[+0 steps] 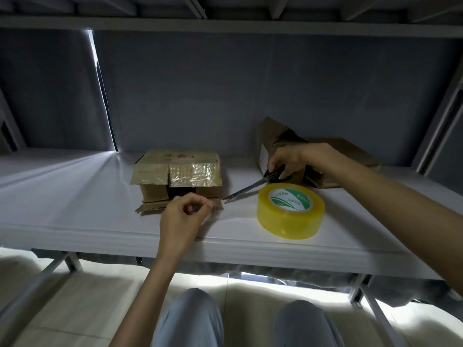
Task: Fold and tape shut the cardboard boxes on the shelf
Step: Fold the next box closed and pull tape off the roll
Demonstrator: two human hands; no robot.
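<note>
Cardboard boxes are the job, and the nearer box [179,175] sits mid-shelf, its top already glossy with clear tape but its front face gaping between loose flaps. Just before that gap, the left hand [184,216] pinches thumb to forefinger, apparently on a thin clear strip, too faint to be sure of; held there, it would be ready to press across the open front. The right hand [288,160] grips the black handles of the scissors [250,187], blades pointing left toward the pinch, probably to cut the strip. The tape roll [290,214] lies flat near the front edge of the shelf [75,196], between the two hands and within easy reach. Behind the right hand, a second box [333,156] stands at the back, flaps up, not yet sealed.
</note>
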